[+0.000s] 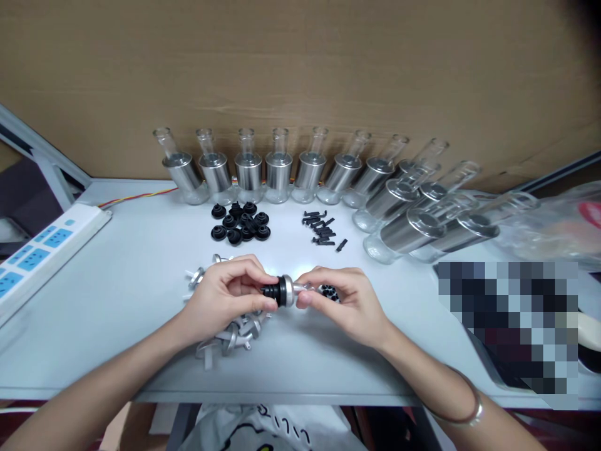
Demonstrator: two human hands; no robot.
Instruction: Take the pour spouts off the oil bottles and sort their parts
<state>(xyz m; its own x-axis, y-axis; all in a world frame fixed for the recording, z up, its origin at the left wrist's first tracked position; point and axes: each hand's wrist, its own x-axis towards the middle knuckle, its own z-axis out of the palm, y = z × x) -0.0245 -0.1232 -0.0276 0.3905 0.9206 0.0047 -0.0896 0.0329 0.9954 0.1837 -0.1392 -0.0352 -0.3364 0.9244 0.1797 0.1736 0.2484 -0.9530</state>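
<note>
Between both hands, above the front middle of the table, lies a pourer-like piece with a ribbed black stopper [277, 291] and a silver collar and spout [290, 290]. The fingers of my left hand [225, 294] pinch the black end. My right hand [345, 300] pinches the silver spout on the other side. Silver spout parts [230, 338] are heaped beside and below my left hand, partly hidden by it. Beyond the hands are a cluster of black stoppers [239, 222] and several small black pieces [323, 228]. Small dark round parts [328, 292] show behind my right fingers.
Glass bottles with metal sleeves [279, 169] stand along the back and curve down the right side. A white power strip [42, 257] lies at the left. A blurred-out dark flat object [507, 332] and a clear plastic bag [558, 219] are at the right.
</note>
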